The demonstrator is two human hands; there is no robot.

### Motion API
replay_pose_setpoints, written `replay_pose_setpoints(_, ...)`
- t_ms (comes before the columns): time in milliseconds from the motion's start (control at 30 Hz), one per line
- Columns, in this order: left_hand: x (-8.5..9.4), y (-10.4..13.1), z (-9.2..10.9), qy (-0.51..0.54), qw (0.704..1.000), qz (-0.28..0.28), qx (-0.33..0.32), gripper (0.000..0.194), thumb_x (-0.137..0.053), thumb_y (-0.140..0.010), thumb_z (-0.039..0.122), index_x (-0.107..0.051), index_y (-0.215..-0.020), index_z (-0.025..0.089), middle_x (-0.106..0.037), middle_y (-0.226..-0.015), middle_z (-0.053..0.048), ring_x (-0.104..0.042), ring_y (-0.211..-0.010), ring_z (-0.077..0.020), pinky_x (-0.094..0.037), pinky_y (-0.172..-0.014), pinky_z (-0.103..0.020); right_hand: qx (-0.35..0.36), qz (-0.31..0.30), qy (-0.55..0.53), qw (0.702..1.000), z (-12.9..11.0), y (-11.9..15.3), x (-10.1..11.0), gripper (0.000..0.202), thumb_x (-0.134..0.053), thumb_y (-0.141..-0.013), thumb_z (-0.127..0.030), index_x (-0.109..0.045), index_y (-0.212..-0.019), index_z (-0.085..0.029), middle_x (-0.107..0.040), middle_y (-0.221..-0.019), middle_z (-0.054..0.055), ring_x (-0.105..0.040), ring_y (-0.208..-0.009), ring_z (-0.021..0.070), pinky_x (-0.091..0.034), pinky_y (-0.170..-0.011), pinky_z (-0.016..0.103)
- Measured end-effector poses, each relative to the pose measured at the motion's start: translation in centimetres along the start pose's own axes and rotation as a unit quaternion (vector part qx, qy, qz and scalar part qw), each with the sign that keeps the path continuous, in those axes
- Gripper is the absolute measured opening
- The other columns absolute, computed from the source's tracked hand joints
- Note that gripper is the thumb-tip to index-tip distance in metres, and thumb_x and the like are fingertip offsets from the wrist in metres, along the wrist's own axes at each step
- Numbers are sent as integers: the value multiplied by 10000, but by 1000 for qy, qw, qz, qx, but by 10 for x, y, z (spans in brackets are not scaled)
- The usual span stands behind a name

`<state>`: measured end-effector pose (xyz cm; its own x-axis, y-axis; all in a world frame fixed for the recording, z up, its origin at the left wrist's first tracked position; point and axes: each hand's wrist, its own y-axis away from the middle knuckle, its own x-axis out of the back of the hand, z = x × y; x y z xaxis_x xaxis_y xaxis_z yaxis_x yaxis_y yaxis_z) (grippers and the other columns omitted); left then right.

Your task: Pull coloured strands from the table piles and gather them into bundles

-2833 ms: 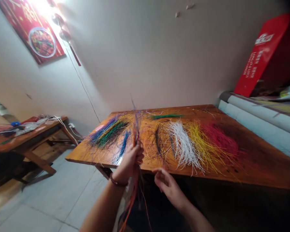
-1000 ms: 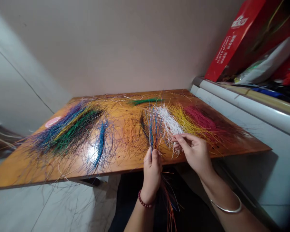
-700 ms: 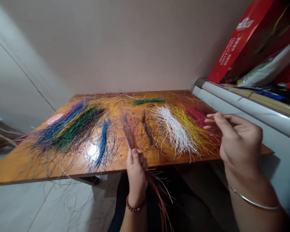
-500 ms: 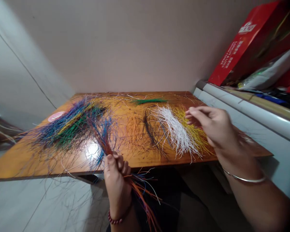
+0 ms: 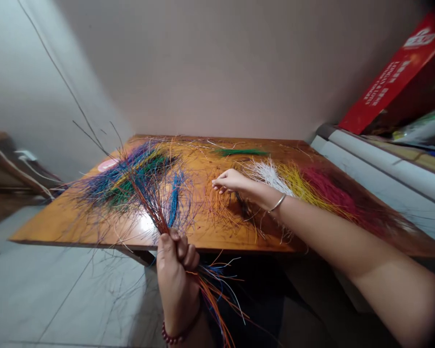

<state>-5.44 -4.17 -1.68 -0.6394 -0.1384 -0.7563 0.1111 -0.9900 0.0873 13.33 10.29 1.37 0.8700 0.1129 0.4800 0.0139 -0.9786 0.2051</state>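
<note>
A bundle of mixed thin coloured wires [image 5: 158, 220], mostly orange-brown in its upper part, is gripped in my left hand [image 5: 177, 270] at the table's front edge. Its orange, blue and white ends fan out below my fist. My right hand [image 5: 231, 181] hovers over a loose heap of orange wires [image 5: 223, 208], thumb and fingertips pinched together; whether a strand is between them I cannot make out. My right forearm passes in front of the white wires [image 5: 266, 174] and the yellow wires [image 5: 300, 186]. Blue wires [image 5: 174, 198] lie between the two hands.
On the left of the wooden table [image 5: 68, 224] spreads a pile of blue, green, purple and yellow wires [image 5: 130, 176]. Green wires [image 5: 241, 152] lie at the back, magenta wires [image 5: 328, 191] on the right. A red box [image 5: 387, 77] stands on the right-hand surface.
My right hand has moved left from beside the yellow wires to above the orange ones. The left hand keeps its grip on the bundle. The view has shifted, showing the magenta wires.
</note>
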Motion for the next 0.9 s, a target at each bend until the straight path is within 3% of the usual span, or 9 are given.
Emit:
replay_pose_setpoints(300, 1, -11, -11, -4, 1000, -7, 23, 288, -613, -828, 429, -473, -778, 181, -210, -550, 90, -176, -371, -13, -151, -346, -130, -28, 15, 108, 994, 25, -28, -12, 212, -640, -798, -259, -683, -639, -126, -648, -540, 50, -552, -395, 104, -414, -421, 199)
replay_pose_setpoints(500, -1, -15, -20, -13, 999, -16, 30, 301, -628, -815, 429, -463, -775, 181, -206, -545, 98, -172, -366, -10, -153, -348, -121, -36, 2, 72, 997, 18, -22, -9, 204, -641, -818, -252, -676, -667, -118, -676, -615, 67, -557, -412, 99, -403, -391, 192)
replay_pose_setpoints(667, -3, -18, -22, -36, 998, -6, 43, 335, -660, -781, 447, -459, -775, 179, -196, -539, 105, -155, -368, -12, -145, -338, -120, 17, -37, -4, 999, 2, 5, 1, 205, -635, -824, -256, -683, -682, -117, -716, -837, 109, -614, -533, 92, -418, -434, 169)
replay_pose_setpoints(900, -10, -21, -33, -77, 995, 33, 55, 480, -785, -614, 477, -467, -797, 168, -244, -545, 118, -182, -358, 5, -149, -328, -122, 96, -79, -58, 991, -17, 72, 10, 235, -678, -755, -391, -723, -721, -163, -717, -796, 84, -626, -563, 125, -458, -483, 219)
